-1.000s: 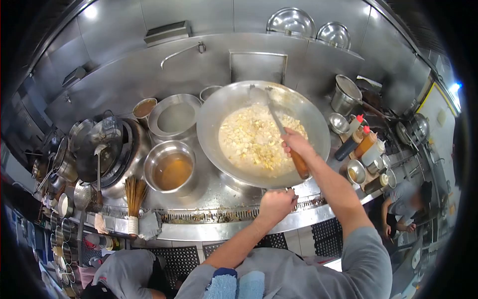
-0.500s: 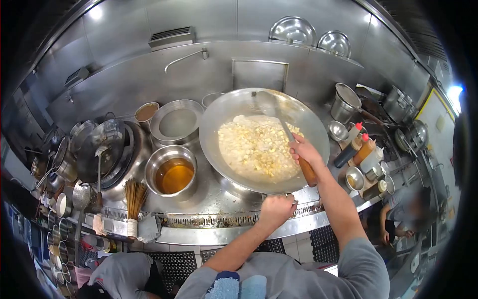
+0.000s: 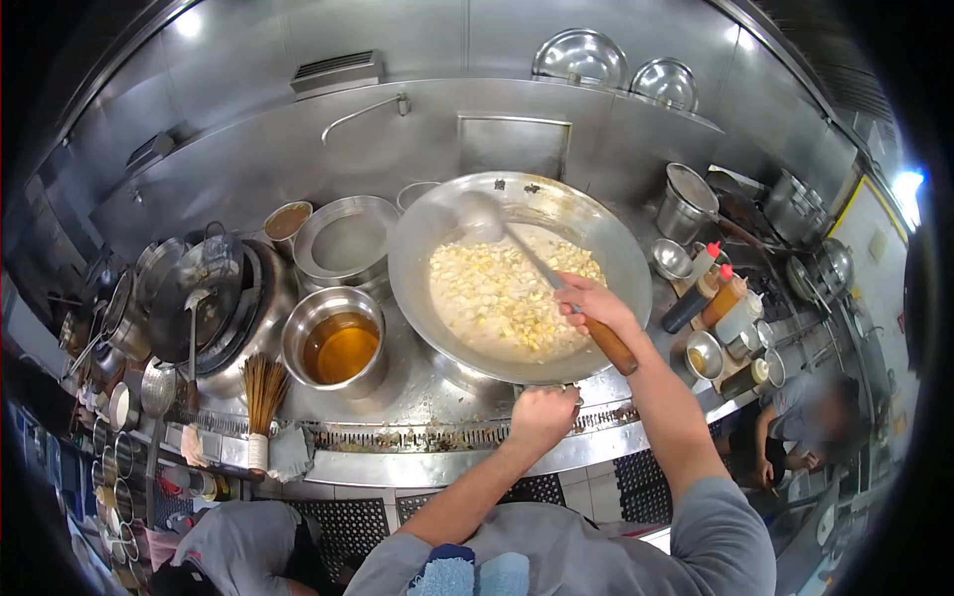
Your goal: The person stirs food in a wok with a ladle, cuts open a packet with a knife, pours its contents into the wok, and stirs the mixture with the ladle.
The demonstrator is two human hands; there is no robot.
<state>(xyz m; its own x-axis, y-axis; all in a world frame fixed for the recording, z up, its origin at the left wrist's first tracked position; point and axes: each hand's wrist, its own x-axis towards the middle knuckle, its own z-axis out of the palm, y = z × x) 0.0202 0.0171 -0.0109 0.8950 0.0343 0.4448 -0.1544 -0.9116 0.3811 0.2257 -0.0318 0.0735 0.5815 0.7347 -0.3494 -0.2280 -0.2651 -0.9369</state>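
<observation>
A wide steel wok (image 3: 626, 248) stands on the stove in front of me, holding small pale-yellow and white chunks in a creamy liquid (image 3: 512, 288). My right hand (image 3: 593, 303) is closed round the shaft of a long ladle (image 3: 532, 258), just above its wooden grip. The ladle's rounded head lies at the upper left of the wok, over the food's far edge. My left hand (image 3: 544, 419) makes a fist at the wok's front rim, wrapped round what looks like its short handle, mostly hidden by the fingers.
Left of the wok are a pot of amber liquid (image 3: 341, 348), a strainer pot (image 3: 346, 241), a bamboo brush (image 3: 263, 392) and a dark wok (image 3: 196, 303). Squeeze bottles (image 3: 735, 298) and small bowls stand right. One person bends at lower left; another (image 3: 805, 427) is at right.
My right hand has moved the ladle's head leftward across the far side of the wok. The ladle now slants more. My left hand stays at the front rim.
</observation>
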